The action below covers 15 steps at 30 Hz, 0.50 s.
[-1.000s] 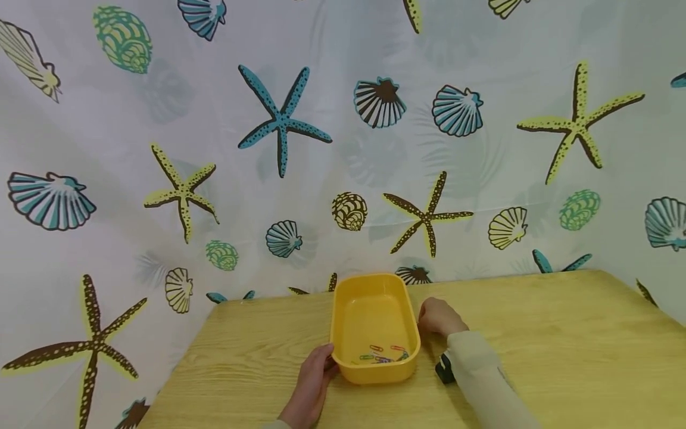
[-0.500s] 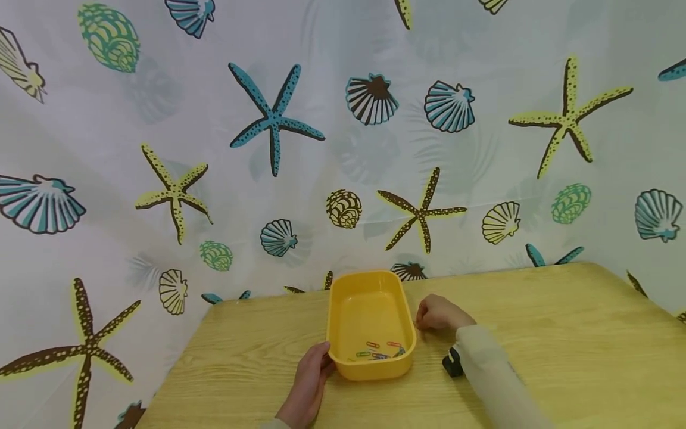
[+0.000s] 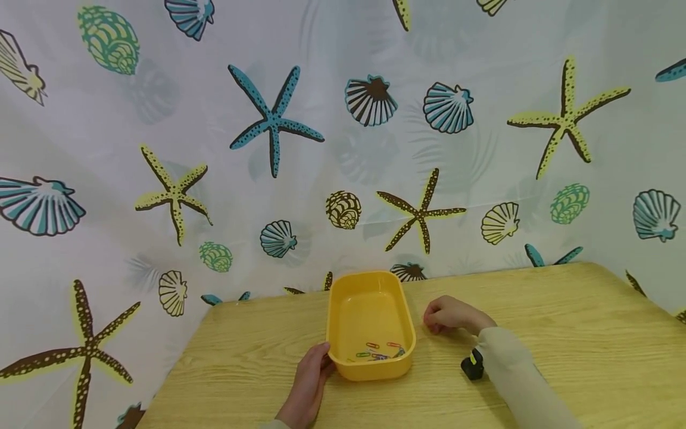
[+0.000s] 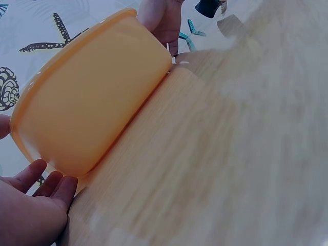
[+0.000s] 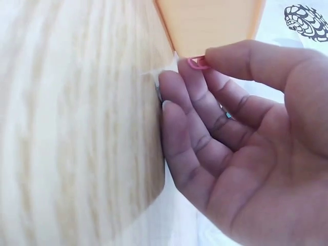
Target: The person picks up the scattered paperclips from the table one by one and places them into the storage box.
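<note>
A yellow plastic bin [image 3: 370, 372] stands on the table, with several coloured paper clips [image 3: 377, 356] lying at its near end. My left hand [image 3: 309, 381] holds the bin by its near left corner, thumb at the rim and fingers lower against the outer wall. To the right of the bin, my right hand [image 3: 450, 314] is low over the table. In the right wrist view, its thumb and fingertip pinch a pinkish-red paper clip [image 5: 197, 63], with the other fingers curved beside it. The head view hides that clip.
The wooden table [image 3: 563, 333] runs back to a white curtain [image 3: 343, 149] printed with shells and starfish. A black device [image 3: 473, 364] is at my right wrist, below the sleeve [image 3: 514, 363].
My right hand has moved right, away from the bin's side. My left hand stays at the bin's corner, and the whole head view has shifted slightly.
</note>
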### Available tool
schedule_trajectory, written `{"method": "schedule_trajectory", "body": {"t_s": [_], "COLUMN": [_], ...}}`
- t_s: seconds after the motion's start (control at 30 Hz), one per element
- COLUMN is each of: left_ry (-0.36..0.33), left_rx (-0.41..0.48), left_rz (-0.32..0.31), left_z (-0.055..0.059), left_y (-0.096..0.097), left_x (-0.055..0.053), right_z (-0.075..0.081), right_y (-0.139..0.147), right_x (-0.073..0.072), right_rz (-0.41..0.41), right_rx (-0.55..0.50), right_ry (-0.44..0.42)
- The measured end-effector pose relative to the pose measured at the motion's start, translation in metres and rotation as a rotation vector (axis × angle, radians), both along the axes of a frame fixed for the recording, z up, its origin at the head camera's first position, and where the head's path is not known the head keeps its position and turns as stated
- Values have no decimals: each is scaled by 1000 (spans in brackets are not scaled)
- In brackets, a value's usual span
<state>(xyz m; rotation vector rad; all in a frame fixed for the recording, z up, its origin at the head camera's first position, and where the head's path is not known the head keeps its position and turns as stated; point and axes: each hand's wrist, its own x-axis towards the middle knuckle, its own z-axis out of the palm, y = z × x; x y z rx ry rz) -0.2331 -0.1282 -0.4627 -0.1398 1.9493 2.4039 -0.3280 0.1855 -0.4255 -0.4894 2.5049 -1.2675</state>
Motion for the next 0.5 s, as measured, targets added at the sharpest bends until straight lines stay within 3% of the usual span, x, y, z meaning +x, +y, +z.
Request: {"method": "schedule_trajectory", "body": {"t_s": [0.27,0.5], "left_ry": [8,3], "left_rx": [14,18], "left_rz": [13,11], "left_z": [1,1], "left_y": [-2,-1], "left_x": [1,2], "right_z": [1,4], "right_y": [-6,-9], "right_x": [-2,-2], "right_rz": [-11,37], "right_rx": [-69,-129], "right_ry": [56,79]}}
